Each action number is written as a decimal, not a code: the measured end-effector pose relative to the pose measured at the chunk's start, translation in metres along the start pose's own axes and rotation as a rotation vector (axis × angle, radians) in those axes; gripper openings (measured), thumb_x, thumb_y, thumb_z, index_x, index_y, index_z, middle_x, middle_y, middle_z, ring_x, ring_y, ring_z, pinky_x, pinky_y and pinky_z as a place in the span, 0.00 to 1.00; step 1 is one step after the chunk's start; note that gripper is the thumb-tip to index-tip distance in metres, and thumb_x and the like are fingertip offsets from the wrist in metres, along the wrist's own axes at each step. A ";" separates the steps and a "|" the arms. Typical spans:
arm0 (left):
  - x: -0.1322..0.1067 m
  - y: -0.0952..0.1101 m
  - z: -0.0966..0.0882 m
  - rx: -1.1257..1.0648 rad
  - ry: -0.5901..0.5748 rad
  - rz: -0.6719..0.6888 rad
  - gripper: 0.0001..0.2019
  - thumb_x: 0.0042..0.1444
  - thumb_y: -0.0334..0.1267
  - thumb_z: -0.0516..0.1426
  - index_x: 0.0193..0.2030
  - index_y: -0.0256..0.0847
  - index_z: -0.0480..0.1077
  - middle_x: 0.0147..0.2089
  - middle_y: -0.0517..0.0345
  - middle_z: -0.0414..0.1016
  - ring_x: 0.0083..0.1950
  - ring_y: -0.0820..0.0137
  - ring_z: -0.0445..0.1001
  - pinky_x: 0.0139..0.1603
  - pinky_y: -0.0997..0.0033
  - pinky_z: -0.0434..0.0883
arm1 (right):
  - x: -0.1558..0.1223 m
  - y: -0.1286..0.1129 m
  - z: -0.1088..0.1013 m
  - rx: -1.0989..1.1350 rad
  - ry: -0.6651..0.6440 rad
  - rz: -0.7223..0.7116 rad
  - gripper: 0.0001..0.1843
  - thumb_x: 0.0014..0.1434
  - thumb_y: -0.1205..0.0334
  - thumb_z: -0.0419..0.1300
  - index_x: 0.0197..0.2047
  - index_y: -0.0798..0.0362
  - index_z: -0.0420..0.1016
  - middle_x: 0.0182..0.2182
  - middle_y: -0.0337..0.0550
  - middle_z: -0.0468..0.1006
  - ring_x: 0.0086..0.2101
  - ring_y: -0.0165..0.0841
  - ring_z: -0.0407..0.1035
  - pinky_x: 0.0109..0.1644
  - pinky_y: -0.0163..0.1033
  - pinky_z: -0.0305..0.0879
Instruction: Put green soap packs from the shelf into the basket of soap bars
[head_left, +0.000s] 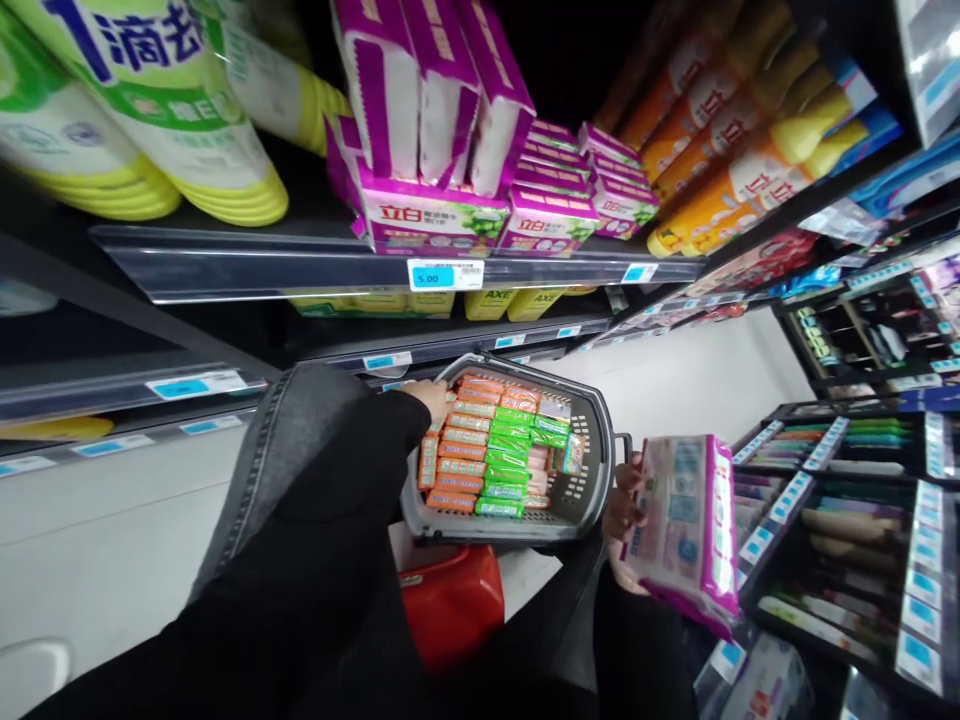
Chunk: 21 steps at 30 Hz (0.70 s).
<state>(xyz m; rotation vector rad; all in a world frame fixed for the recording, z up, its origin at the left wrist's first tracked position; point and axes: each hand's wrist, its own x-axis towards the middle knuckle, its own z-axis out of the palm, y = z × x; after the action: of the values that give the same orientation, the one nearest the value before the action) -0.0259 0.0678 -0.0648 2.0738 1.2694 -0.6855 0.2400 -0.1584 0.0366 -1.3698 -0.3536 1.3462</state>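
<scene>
My left hand (429,400) is closed over the left rim of a grey plastic shopping basket (600,470), its fingertips beside orange packets and partly hidden. Inside the basket stand rows of small wrapped packets: orange ones (459,452) on the left, green ones (508,450) in the middle, a few pale pink ones (537,462) to the right. Off the basket's right side, my right hand (627,522) grips a multipack of laundry soap (675,510) in clear and purple wrapping, tilted, with the fingers along its left edge.
Similar purple soap packs (431,205) fill the shelf ahead, above a price tag (445,275). Green-and-white bottles (217,150) stand left, orange bottles (742,190) right. A red bag (454,605) is below the basket. Low display racks (847,560) line the right.
</scene>
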 end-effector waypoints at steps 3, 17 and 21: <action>0.003 -0.001 0.002 0.016 0.009 -0.007 0.28 0.64 0.47 0.46 0.64 0.29 0.61 0.61 0.34 0.68 0.60 0.52 0.69 0.58 0.61 0.66 | -0.017 0.007 0.014 0.031 0.000 -0.008 0.25 0.47 0.33 0.59 0.38 0.45 0.77 0.21 0.34 0.66 0.21 0.31 0.61 0.37 0.49 0.73; 0.005 0.002 0.007 0.012 -0.023 -0.023 0.28 0.64 0.47 0.46 0.65 0.30 0.61 0.62 0.35 0.67 0.61 0.52 0.68 0.59 0.61 0.65 | 0.097 0.080 -0.077 -1.857 -0.012 -0.137 0.17 0.57 0.65 0.58 0.50 0.55 0.70 0.49 0.54 0.75 0.47 0.41 0.71 0.49 0.43 0.66; 0.008 -0.002 0.012 0.023 -0.046 -0.059 0.29 0.64 0.47 0.46 0.67 0.31 0.57 0.64 0.36 0.64 0.62 0.52 0.67 0.61 0.60 0.64 | 0.131 0.135 -0.090 -1.929 -0.094 -0.008 0.19 0.61 0.62 0.55 0.56 0.54 0.67 0.51 0.53 0.74 0.47 0.39 0.71 0.48 0.39 0.66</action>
<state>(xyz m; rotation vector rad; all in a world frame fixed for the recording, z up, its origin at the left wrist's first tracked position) -0.0261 0.0644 -0.0793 2.0347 1.3071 -0.7728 0.2912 -0.1392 -0.1648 -2.6976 -2.0351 0.7844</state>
